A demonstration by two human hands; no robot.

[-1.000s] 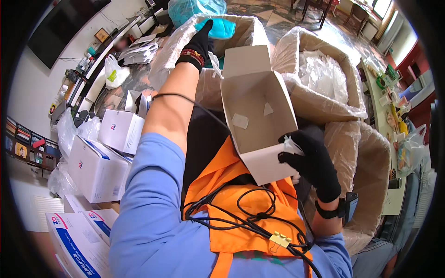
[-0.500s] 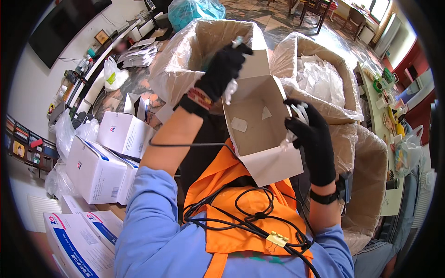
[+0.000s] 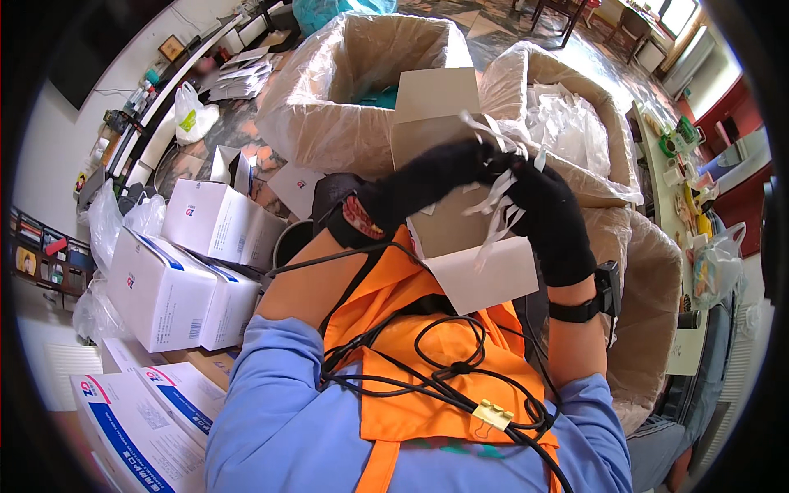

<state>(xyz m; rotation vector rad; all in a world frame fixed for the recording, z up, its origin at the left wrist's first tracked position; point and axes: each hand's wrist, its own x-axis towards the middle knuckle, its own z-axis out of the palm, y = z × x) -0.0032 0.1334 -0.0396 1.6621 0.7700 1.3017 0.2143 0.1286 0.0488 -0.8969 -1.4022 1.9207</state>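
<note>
The strips are hanging over the box; the right hand's fingers are clamping them; the left hand is meeting it, finger closure blurring beyond telling; they're looking light, limp; pinching the bunch is seeming best.

Print is carried by the white cartons at the left. On the lower-left carton, a blue band is marked with large white characters and smaller lettering; a pink-and-blue logo is placed at its upper end. A similar logo and band are shown on the adjoining carton. On the middle carton, a logo, small lines of text and a barcode are printed. The same type of logo is borne by the upper carton and the white panel beyond it.
</note>
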